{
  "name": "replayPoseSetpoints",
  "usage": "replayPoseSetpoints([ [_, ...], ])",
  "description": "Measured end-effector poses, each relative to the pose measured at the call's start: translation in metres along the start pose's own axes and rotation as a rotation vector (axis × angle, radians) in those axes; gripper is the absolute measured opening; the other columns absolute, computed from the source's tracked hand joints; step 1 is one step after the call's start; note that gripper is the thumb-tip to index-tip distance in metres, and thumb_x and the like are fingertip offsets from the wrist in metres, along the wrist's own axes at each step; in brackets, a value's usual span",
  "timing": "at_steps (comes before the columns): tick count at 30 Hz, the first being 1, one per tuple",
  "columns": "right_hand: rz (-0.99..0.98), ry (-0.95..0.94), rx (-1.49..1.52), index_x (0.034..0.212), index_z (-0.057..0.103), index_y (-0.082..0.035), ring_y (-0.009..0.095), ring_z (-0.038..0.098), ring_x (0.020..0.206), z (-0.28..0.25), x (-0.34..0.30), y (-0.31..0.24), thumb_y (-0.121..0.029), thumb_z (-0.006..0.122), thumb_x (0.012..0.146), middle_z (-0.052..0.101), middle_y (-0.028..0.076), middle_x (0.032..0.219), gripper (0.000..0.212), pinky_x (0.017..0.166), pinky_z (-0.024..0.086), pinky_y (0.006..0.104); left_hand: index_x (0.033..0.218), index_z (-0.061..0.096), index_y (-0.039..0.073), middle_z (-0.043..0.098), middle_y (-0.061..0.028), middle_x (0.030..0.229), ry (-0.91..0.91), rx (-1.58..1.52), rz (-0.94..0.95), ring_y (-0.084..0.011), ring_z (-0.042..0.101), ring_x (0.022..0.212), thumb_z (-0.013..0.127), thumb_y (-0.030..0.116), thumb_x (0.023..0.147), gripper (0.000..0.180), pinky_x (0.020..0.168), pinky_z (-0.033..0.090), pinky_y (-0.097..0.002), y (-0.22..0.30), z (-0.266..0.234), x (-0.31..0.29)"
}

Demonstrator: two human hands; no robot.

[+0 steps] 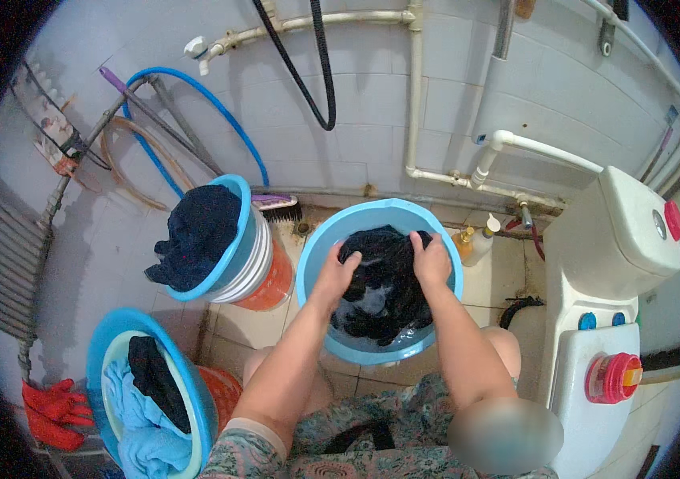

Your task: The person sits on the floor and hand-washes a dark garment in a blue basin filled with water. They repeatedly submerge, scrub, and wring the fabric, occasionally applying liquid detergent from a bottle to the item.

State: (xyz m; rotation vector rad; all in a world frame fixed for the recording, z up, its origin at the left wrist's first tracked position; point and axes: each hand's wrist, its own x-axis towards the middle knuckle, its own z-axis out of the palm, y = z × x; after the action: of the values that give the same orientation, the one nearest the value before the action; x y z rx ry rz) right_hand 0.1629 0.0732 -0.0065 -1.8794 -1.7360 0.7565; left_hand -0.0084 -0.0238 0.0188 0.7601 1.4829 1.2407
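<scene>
- Black cloth [388, 279] lies wet and bunched in the blue basin [316, 247], which seems to stand on the tiled floor [264, 331] in front of our knees.
- Our left hand [338, 273] is half curled at the cloth's left side, a fold held loosely between thumb and fingers; our right hand [433, 262] does likewise at the right. Some fingertips are hidden, so we cannot tell how firm either hold is.
- Soaked fabric is probably heavy and slick; if we lift it quickly, it could slide free and splash.
- Pushing hard against one side might skid or tip the basin, wetting the tiles and making our footing slippery.
- Just beside the basin's right rim stand the amber bottle [464, 244] and the white pump bottle [480, 243]; a wide swing of our right elbow could topple them.
- On our left, a dark garment [198, 231] hangs over the rim of a raised tub [244, 195]; a knock there might drag it down.
</scene>
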Motion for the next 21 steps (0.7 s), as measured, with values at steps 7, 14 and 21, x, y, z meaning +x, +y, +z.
replayPoseSetpoints([
  [7, -0.389, -0.446, -0.761, 0.140, 0.028, -0.025, 0.036, 0.055, 0.104, 0.047, -0.041, 0.053, -0.015, 0.048, 0.086, 0.045, 0.018, 0.127, 0.058, 0.088, 0.046, 0.0444, 0.137, 0.038, 0.020, 0.041, -0.0213, 0.127, -0.090, 1.244, 0.015, -0.0400, 0.055, 0.103, 0.058, 0.004, 0.075, 0.067, 0.087, 0.046, -0.0440, -0.075, -0.024, 0.005],
  [14, -0.025, -0.422, -0.221, 0.119, 0.057, -0.013, 0.032, 0.057, 0.105, 0.026, -0.034, 0.015, -0.013, 0.049, 0.079, 0.058, 0.017, 0.115, 0.041, 0.090, 0.044, 0.0387, 0.138, 0.036, 0.021, 0.032, -0.0133, 0.141, -0.101, 0.683, -0.239, -0.0318, 0.045, 0.120, 0.056, 0.029, 0.085, 0.058, 0.101, 0.037, -0.0409, -0.107, -0.012, 0.015],
  [21, -0.871, -0.553, 0.148, 0.100, 0.058, -0.005, 0.034, 0.055, 0.101, -0.052, -0.082, -0.059, 0.001, 0.055, 0.065, 0.057, 0.013, 0.105, 0.036, 0.087, 0.045, 0.0387, 0.127, 0.048, 0.012, 0.054, -0.0094, 0.123, -0.245, -0.890, -0.352, -0.0274, 0.053, 0.112, 0.037, 0.069, 0.083, 0.073, 0.094, 0.043, -0.0434, -0.022, 0.013, 0.000],
])
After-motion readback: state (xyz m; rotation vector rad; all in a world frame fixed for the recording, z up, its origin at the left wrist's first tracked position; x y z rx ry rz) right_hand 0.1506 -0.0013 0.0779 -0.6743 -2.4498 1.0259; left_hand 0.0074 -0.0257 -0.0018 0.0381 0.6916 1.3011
